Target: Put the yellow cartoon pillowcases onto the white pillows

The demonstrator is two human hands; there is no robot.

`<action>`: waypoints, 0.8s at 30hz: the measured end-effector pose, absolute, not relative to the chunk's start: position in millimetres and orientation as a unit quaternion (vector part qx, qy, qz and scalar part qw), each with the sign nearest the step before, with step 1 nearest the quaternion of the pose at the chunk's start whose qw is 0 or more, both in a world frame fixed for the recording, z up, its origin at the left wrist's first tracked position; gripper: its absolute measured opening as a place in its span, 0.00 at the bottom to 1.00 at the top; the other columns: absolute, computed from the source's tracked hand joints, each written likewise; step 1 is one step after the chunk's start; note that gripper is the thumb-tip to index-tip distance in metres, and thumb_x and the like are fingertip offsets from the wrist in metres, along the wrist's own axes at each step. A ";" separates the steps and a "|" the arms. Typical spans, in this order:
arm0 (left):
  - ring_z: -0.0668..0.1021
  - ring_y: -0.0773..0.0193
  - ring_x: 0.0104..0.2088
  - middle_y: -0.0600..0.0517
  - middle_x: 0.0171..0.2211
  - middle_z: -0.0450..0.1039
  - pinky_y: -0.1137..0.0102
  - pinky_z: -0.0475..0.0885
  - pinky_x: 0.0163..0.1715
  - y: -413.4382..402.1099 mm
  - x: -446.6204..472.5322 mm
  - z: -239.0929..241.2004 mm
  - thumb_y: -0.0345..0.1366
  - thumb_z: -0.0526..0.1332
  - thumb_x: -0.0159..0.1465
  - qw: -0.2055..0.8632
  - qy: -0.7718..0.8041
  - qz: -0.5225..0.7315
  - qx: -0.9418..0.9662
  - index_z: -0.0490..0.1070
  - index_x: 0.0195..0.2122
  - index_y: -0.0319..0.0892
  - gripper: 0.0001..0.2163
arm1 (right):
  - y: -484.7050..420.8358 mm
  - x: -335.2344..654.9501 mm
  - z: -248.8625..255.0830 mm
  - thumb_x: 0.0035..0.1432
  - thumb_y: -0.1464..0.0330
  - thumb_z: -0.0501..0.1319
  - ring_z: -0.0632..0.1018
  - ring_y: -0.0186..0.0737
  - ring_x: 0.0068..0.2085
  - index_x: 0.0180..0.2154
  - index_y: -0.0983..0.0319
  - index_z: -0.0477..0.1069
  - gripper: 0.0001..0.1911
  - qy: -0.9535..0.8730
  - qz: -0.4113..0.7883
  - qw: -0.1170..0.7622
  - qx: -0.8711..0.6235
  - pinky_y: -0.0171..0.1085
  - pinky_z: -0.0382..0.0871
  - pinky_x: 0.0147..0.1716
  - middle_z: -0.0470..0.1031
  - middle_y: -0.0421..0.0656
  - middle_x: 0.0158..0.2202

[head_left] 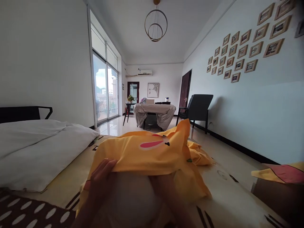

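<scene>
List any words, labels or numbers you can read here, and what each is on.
None can be read.
Yellow fabric pillowcase: cartoon print only, no words.
Cream printed bedsheet: black marks, not legible as letters.
Small wall sign beside the glass door: too small.
Wooden-framed wall pictures: too small.

Premises are a private home, a combined bedroom and living room. Evidence: bed (35, 152) with white duvet, framed photographs (239, 53) on wall, armchair (198, 109), covered table (154, 112), ring pendant lamp (155, 23), balcony doors (105, 87).
</scene>
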State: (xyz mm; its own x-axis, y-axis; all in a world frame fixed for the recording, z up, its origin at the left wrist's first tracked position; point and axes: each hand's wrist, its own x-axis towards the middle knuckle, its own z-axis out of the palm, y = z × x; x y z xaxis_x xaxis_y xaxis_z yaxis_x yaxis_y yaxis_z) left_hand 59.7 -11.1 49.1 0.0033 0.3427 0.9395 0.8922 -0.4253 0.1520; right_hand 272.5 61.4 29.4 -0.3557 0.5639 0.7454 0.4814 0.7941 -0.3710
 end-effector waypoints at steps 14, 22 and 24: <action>0.78 0.67 0.30 0.53 0.29 0.77 0.75 0.71 0.32 -7.3 46.9 44.1 0.25 0.52 0.58 0.307 -0.491 -0.515 -0.632 0.72 0.34 0.41 0.11 | 103.6 352.6 38.0 0.54 0.56 0.57 0.76 0.47 0.33 0.30 0.62 0.72 0.15 -0.661 0.046 0.300 -0.686 0.39 0.64 0.30 0.75 0.50 0.32; 0.76 0.68 0.27 0.54 0.25 0.73 0.75 0.70 0.29 -22.5 55.2 45.7 0.24 0.54 0.60 0.337 -0.439 -0.535 -0.638 0.71 0.34 0.41 0.08 | 107.9 334.2 15.0 0.50 0.71 0.54 0.62 0.55 0.59 0.62 0.56 0.53 0.36 -0.754 -0.026 0.338 -0.562 0.51 0.58 0.51 0.59 0.51 0.60; 0.75 0.68 0.27 0.54 0.24 0.71 0.74 0.70 0.30 -29.6 55.8 45.9 0.25 0.56 0.61 0.344 -0.400 -0.549 -0.648 0.72 0.36 0.41 0.08 | 103.9 325.0 15.0 0.49 0.70 0.55 0.61 0.57 0.60 0.60 0.60 0.55 0.34 -0.732 -0.051 0.379 -0.565 0.53 0.56 0.52 0.56 0.54 0.62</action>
State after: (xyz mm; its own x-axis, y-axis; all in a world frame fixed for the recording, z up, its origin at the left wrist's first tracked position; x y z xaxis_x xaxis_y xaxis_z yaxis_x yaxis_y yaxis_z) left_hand 55.8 -29.6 45.9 0.0757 0.1414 0.9870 0.8963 -0.4434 -0.0052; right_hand 325.0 103.9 15.0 -0.0756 0.7877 0.6114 0.8646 0.3573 -0.3533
